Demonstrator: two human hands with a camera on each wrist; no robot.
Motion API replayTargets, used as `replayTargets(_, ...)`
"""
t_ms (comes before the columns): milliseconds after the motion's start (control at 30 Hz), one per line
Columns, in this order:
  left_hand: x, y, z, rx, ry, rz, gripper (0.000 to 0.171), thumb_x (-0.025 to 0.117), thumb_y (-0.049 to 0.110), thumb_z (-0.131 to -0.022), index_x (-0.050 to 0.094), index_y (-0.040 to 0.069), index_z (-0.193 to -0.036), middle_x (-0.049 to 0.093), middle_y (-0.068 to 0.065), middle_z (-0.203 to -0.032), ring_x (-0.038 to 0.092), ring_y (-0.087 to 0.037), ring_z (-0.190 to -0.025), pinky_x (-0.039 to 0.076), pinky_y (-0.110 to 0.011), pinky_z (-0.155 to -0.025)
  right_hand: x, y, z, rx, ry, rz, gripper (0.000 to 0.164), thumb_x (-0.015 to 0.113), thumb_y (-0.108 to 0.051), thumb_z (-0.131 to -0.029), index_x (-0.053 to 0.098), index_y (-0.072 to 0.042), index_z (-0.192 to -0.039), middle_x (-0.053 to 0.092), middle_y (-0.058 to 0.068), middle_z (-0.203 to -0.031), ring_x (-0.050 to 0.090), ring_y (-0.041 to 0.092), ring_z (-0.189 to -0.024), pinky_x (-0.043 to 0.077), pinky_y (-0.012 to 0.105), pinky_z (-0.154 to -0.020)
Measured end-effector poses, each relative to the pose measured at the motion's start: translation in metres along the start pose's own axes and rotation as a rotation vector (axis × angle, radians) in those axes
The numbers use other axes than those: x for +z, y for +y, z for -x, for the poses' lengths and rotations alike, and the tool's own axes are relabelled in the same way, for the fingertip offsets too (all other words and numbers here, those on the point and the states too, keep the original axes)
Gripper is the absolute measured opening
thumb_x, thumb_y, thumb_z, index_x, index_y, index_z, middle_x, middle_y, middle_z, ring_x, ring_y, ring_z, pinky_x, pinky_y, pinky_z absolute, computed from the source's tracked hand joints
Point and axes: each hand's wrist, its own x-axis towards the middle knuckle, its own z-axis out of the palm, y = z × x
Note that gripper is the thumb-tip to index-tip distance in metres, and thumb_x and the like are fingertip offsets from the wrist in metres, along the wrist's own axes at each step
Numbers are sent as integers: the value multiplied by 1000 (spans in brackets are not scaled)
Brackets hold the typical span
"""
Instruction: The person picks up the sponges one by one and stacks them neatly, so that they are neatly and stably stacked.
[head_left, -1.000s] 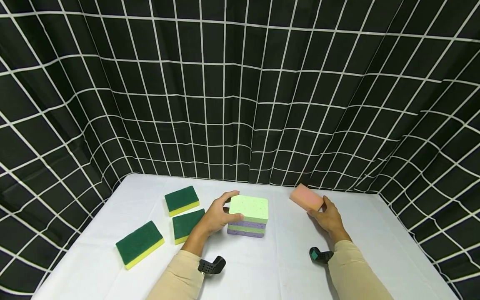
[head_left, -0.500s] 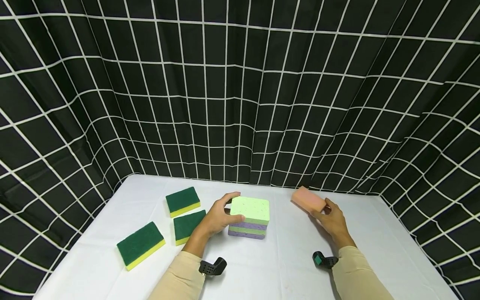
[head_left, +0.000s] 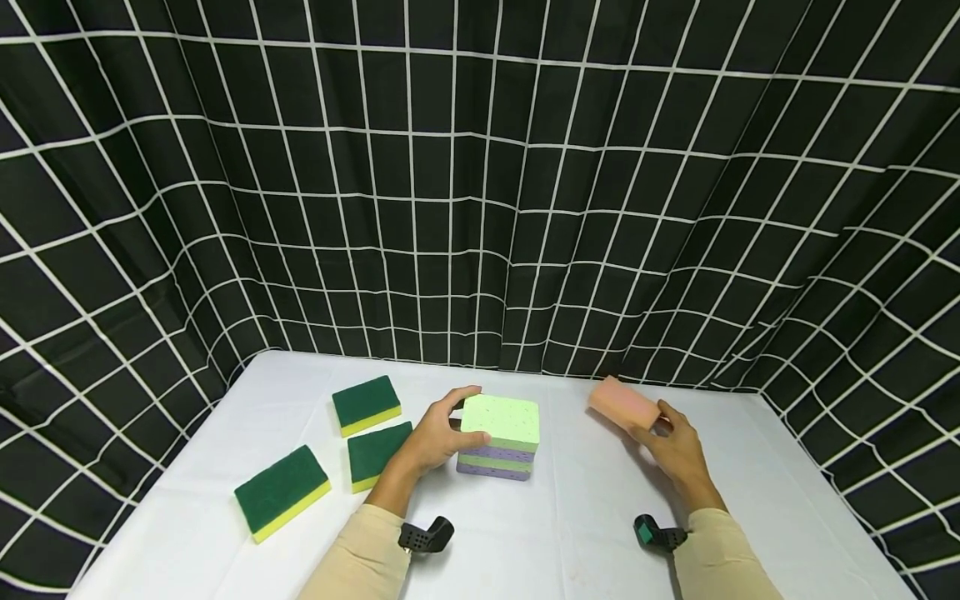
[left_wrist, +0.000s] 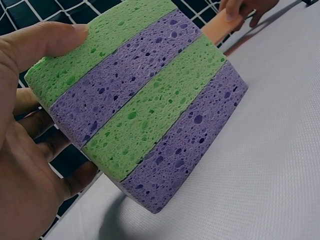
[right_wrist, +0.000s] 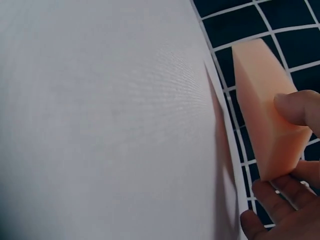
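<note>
In the middle of the table stands a stack of green and purple sponges in alternating layers. Its top green sponge (head_left: 501, 419) is gripped by my left hand (head_left: 433, 433), thumb on the near face and fingers round behind. The lower layers, such as the bottom purple sponge (left_wrist: 185, 145), lie flush beneath it. Off to the right, my right hand (head_left: 675, 450) pinches a plain peach-coloured sponge (head_left: 624, 403) by its near end. In the right wrist view the thumb (right_wrist: 295, 107) presses its face, and a shadow falls on the cloth beside it.
Left of the stack lie green-and-yellow scouring sponges: one far back (head_left: 366, 403), one by my left forearm (head_left: 375, 452), partly covered, and one nearer the front (head_left: 281, 492). A white cloth covers the table (head_left: 577, 533). Behind it hangs a black gridded curtain (head_left: 480, 208).
My right hand and the peach sponge have shifted a little to the right and nearer to me. My left hand keeps its grip on the stack's top sponge.
</note>
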Motion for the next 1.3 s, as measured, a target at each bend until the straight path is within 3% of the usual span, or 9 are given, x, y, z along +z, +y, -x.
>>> replayTargets(167,0,0,0,-6,3,2,76,80,11,-79,42,12,-145,51,-11,-128,59,-30,-102,52,-40,-82,-6,0,7,-4,-2,-14,89,71,-28,-88,16,2,-152,32,27,-144,36,42,-131,38,46,-99)
replayTargets(333,0,-1,0,-3,6,-6,76,80,10,-79,42,11,-145,51,-11,-128,59,-30,-101,52,-39,-82,-11,-4,13,-41,23,-3,86,72,-26,-88,21,3,-151,35,24,-141,40,41,-127,42,23,-88)
replayTargets(433,0,-2,-1,-1,6,-12,77,80,10,-79,42,11,-145,51,-11,-128,59,-29,-100,52,-39,-81,-12,-8,17,-81,52,-1,83,73,-22,-87,25,5,-149,38,24,-138,42,40,-125,41,26,-91)
replayTargets(567,0,-2,-1,-3,1,-9,76,79,10,-79,42,12,-145,51,-11,-128,59,-29,-100,52,-40,-82,-14,-12,21,-139,81,-12,80,73,-18,-86,28,9,-147,39,25,-137,44,40,-122,37,46,-100)
replayTargets(633,0,-2,-1,-2,-3,-7,76,79,10,-80,41,12,-145,51,-11,-128,59,-30,-101,52,-40,-82,-14,-13,22,-163,95,-2,79,73,-17,-86,29,9,-146,40,25,-137,45,38,-121,38,42,-99)
replayTargets(767,0,-2,-1,-2,-5,-11,76,79,11,-80,41,11,-145,51,-12,-128,60,-29,-100,51,-40,-82,-15,-15,24,-211,125,13,76,73,-16,-86,33,9,-145,43,23,-135,46,33,-118,39,21,-91)
replayTargets(867,0,-2,-1,-4,-4,-18,76,79,11,-80,41,11,-145,51,-12,-128,59,-29,-99,51,-40,-82,-16,-17,26,-245,144,15,75,74,-15,-85,35,9,-144,45,21,-133,47,29,-115,37,12,-86)
replayTargets(1067,0,-2,-1,-6,-3,-26,76,79,12,-80,40,11,-146,50,-12,-129,59,-29,-100,51,-40,-82,-19,-26,32,-296,170,21,74,76,-12,-83,38,8,-143,47,20,-129,45,8,-108,37,9,-86)
replayTargets(1300,1,0,0,-11,1,-14,76,79,11,-80,41,12,-145,50,-11,-128,59,-30,-101,51,-41,-83,-21,-34,38,-367,174,-4,75,78,-6,-80,39,9,-141,48,18,-128,44,-1,-105,38,9,-86)
